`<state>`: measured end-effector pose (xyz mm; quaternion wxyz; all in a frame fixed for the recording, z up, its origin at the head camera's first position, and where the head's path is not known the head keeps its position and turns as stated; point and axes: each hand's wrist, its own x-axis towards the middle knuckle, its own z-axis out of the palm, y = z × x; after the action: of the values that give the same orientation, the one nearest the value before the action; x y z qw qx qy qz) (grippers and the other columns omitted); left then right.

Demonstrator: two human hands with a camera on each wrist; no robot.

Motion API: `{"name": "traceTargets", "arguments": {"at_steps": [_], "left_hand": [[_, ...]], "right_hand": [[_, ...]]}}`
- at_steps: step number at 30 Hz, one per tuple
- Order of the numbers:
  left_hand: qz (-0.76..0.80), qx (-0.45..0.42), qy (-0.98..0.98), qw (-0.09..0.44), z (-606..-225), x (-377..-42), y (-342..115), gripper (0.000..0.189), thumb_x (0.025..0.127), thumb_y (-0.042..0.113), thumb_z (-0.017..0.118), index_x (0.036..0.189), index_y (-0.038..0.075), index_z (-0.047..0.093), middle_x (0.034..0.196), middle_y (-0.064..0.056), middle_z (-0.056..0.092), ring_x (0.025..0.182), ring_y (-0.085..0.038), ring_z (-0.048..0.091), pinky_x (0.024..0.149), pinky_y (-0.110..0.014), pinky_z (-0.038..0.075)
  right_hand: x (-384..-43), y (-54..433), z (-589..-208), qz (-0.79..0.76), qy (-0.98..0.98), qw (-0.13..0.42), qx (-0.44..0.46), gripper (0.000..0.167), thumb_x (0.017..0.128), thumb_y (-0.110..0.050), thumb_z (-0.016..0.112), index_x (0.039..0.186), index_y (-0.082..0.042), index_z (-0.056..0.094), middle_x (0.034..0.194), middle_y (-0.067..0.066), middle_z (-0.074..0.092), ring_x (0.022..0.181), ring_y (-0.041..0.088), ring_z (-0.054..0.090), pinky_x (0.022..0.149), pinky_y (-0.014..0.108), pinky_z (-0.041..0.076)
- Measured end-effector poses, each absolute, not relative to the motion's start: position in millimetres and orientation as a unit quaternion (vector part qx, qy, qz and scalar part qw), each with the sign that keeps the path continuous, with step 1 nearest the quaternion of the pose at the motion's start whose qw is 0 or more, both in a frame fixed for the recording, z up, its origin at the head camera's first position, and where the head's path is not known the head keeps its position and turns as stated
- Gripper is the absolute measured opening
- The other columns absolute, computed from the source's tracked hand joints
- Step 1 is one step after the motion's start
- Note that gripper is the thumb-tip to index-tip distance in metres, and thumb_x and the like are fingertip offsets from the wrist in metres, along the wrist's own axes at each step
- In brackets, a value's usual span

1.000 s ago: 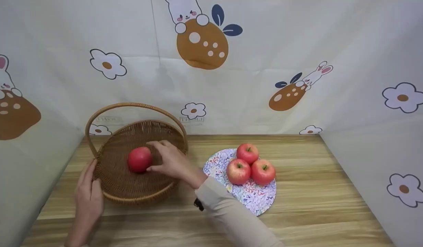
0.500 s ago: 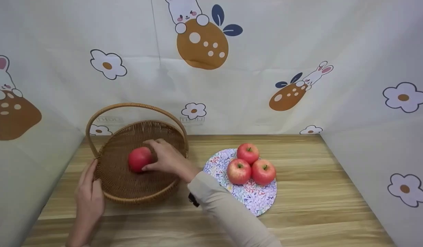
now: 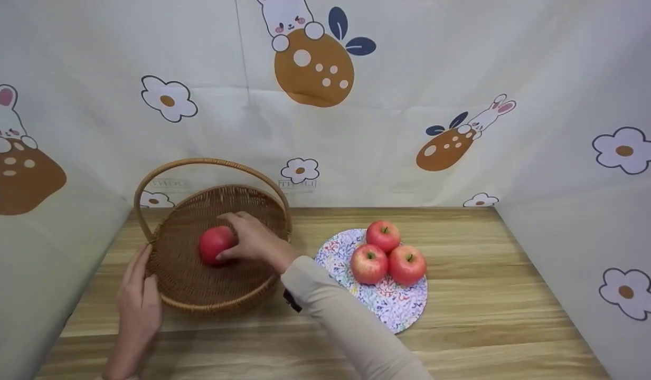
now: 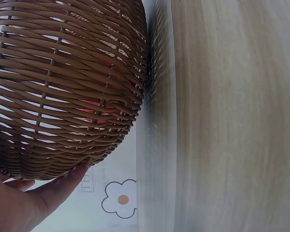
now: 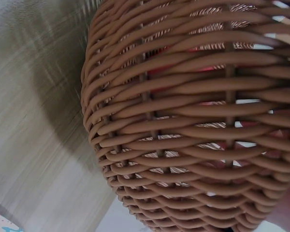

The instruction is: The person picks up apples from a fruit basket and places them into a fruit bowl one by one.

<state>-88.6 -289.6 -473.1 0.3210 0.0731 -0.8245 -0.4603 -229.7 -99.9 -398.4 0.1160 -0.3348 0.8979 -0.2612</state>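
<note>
A wicker basket (image 3: 209, 307) with a tall hoop handle stands at the left of the wooden table. Inside lies a red apple (image 3: 215, 246). My right hand (image 3: 256, 244) reaches over the basket's right rim, its thumb against the apple's near right side and its fingers curved round the far side. Along the basket's outer left side rests my left hand (image 3: 139, 295), fingers fairly straight, touching the rim near the handle's base. In the left wrist view the left hand (image 4: 34, 200) touches the woven wall. The right wrist view is mostly filled by the basket (image 5: 193, 130), hiding the right hand's fingers.
To the right, a round plate-like mat (image 3: 399, 309) with a speckled pattern bears three red apples (image 3: 368, 264). A printed cloth backdrop (image 3: 367, 158) encloses the table's back and sides. The right forearm (image 3: 351, 322) crosses in front of the mat.
My right hand has moved a little left, closing in round the apple in the basket. The left hand and the basket keep their places.
</note>
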Motion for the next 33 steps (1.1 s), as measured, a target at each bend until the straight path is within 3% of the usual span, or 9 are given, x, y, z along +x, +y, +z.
{"name": "traceTargets", "arguments": {"at_steps": [7,17,33], "left_hand": [[-0.459,0.069,-0.823,0.327,-473,-89,-290,0.054,0.102,-0.003,0.038,0.155,-0.007,0.046,0.164,-0.029,0.038,0.151,-0.050,0.034,0.129,-0.042,0.019],[-0.456,0.072,-0.824,0.329,-474,-89,-291,0.054,0.102,-0.004,0.038,0.155,-0.005,0.047,0.163,-0.027,0.040,0.151,-0.047,0.035,0.126,-0.035,0.020],[-0.459,0.075,-0.826,0.320,-475,-89,-290,0.054,0.102,-0.004,0.038,0.156,-0.004,0.046,0.164,-0.027,0.039,0.152,-0.048,0.034,0.129,-0.049,0.020]], "right_hand": [[-236,-106,-400,-0.250,0.896,0.126,-0.345,0.082,0.087,-0.030,0.089,0.157,-0.017,0.049,0.154,0.008,0.052,0.140,0.020,0.051,0.114,0.031,0.045],[-240,-114,-405,-0.258,0.885,0.142,-0.360,0.081,0.087,-0.028,0.089,0.156,-0.013,0.051,0.151,0.008,0.055,0.139,0.017,0.051,0.111,0.024,0.043],[-243,-118,-414,-0.266,0.883,0.163,-0.351,0.078,0.087,-0.026,0.089,0.155,-0.015,0.052,0.155,0.007,0.052,0.143,0.018,0.047,0.115,0.026,0.039]]}}
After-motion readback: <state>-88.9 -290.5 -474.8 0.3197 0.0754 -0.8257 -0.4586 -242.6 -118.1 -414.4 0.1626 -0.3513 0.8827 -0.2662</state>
